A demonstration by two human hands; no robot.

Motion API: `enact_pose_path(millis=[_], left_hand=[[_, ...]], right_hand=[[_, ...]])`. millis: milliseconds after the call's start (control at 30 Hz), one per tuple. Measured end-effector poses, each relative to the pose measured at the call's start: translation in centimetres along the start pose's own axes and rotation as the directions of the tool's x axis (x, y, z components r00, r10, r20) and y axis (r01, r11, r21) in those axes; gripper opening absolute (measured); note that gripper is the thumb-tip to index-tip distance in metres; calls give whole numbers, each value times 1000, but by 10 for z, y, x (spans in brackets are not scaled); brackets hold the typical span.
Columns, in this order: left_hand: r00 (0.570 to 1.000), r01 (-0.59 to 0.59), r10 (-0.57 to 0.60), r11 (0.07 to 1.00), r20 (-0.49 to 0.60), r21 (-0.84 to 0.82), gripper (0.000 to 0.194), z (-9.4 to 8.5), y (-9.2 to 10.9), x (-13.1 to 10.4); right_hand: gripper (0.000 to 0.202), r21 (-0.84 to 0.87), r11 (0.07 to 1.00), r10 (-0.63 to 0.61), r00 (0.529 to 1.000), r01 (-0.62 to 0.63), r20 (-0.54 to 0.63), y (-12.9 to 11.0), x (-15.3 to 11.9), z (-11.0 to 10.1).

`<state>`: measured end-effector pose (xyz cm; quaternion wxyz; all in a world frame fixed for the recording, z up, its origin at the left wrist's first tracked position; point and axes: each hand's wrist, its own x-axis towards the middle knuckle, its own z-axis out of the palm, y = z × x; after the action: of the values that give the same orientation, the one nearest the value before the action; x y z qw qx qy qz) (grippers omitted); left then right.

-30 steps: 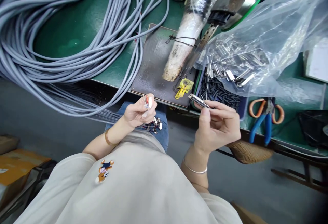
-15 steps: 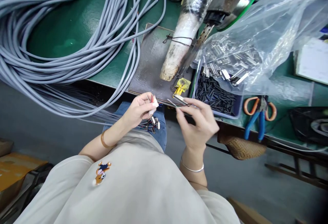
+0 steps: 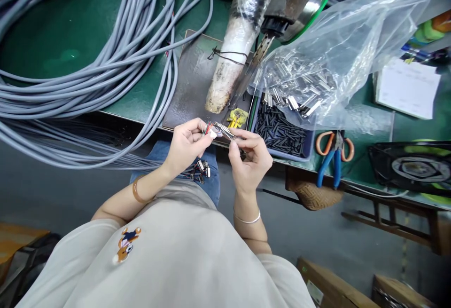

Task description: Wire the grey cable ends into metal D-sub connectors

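Pinched in my left hand (image 3: 188, 144) are thin coloured wires (image 3: 207, 128), with a bit of white material at the fingertips. My right hand (image 3: 249, 155) is closed on a slim metal tool like tweezers (image 3: 225, 130), whose tips reach the wires. Just beyond my fingers, a yellow piece (image 3: 237, 118) lies on the dark board (image 3: 190, 82). Several wired metal connectors (image 3: 202, 169) rest over my lap below my left hand. Right of the board stands a blue bin (image 3: 309, 146) of small black tubes (image 3: 278, 129).
Grey cables (image 3: 141, 59) cover the left of the green table. A soldering iron (image 3: 262, 49) and a wrapped white tube (image 3: 229, 68) point toward me. Rightward are a plastic bag (image 3: 352, 40) of connectors, pliers (image 3: 331, 157), papers (image 3: 407, 87) and a fan (image 3: 416, 167).
My right hand has moved left with the metal tool, and its tips now meet the wires at my left hand. The whole view has shifted to the right.
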<state>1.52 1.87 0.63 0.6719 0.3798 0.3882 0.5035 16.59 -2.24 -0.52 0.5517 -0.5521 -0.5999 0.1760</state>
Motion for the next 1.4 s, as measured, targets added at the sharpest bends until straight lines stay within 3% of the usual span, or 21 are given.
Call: enact_pose_path(millis=[233,633,933,1133,1400], left_hand=[[999,-7,8,1000,-41,16,30,5,-1,6],[998,-53,53,998,-20,33,28,6,3,9],[997,-79,79,996,-8,32,24,7,7,13],[1000,11,-11,999,7,41,27,4,5,10],[999,-39,38,998,28,48,25,1,2,8]], right_hand=[[11,-53,997,-65,998,64,-20,1,6,2],[10,-25,994,-109,994,108,-28,4,11,2],[13,-99,979,-181,983,176,-44,-2,19,2],[17,-95,965,-246,969,244,-12,2,14,0],[13,-13,997,-80,997,80,-22,1,12,1]])
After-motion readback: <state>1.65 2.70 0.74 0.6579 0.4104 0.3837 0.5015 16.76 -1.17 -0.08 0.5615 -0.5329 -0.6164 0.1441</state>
